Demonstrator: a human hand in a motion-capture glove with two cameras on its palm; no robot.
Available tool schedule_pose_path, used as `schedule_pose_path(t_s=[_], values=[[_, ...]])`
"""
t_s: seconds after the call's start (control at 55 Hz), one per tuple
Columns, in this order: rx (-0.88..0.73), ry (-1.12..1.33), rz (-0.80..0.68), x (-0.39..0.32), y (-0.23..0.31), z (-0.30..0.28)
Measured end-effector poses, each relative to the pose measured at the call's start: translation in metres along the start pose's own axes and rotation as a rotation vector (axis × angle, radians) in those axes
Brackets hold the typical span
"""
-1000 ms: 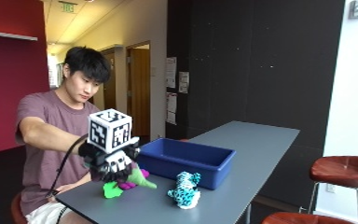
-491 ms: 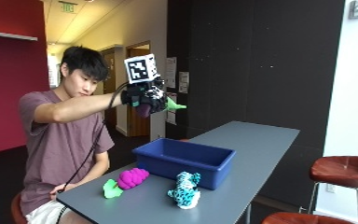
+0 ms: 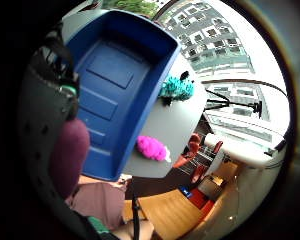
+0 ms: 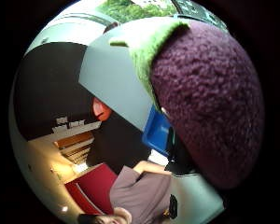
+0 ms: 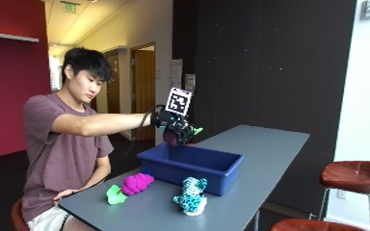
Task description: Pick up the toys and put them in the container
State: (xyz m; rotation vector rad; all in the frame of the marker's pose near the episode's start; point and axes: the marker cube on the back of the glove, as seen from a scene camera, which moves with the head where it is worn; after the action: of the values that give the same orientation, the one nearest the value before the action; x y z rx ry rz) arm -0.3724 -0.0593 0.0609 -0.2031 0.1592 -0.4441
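Toys first: I see my gloved hand (image 5: 172,126) above the blue container (image 5: 191,166), fingers curled round a purple toy with green leaves (image 4: 205,93). The pink toy (image 5: 137,183) and teal toy (image 5: 191,195) lie on the table (image 5: 262,149) beside it.

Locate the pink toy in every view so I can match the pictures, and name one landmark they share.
Outside view: the pink toy lies on the table, in front of the blue container.
Little finger side palm view: pink toy on the table beside the container's outer wall.
Thumb side palm view: not in it.
Shared landmark: the blue container, a corner of which shows in the thumb side view.
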Motion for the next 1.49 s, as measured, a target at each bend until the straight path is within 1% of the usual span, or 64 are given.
schedule_pose_path(t_s=[0.055,0.127,0.218,0.327,0.364,0.418,0.509,0.582,0.655,0.764,0.873,1.0,1.091,1.219,1.309,1.491], values=[[-0.052,-0.113,0.042,-0.007,0.003,-0.002],[-0.086,-0.088,0.024,-0.005,0.010,-0.001],[-0.044,0.039,-0.014,0.016,0.020,-0.005],[0.001,-0.052,0.072,0.036,0.033,-0.019],[0.011,-0.075,0.072,0.047,0.041,-0.023],[0.014,-0.028,0.045,0.069,0.054,-0.025],[0.018,-0.113,0.125,0.085,0.079,-0.028],[0.032,-0.095,0.176,0.111,0.099,-0.022],[0.051,-0.113,0.196,0.134,0.119,-0.012],[0.097,-0.125,0.252,0.173,0.140,0.025],[0.056,-0.175,0.274,0.193,0.140,0.078],[0.035,-0.298,0.220,0.187,0.131,0.142],[0.006,-0.269,0.205,0.182,0.122,0.171],[0.026,-0.122,0.246,0.181,0.109,0.187],[0.073,-0.065,0.235,0.177,0.105,0.187],[0.025,-0.081,0.204,0.181,0.103,0.175]])
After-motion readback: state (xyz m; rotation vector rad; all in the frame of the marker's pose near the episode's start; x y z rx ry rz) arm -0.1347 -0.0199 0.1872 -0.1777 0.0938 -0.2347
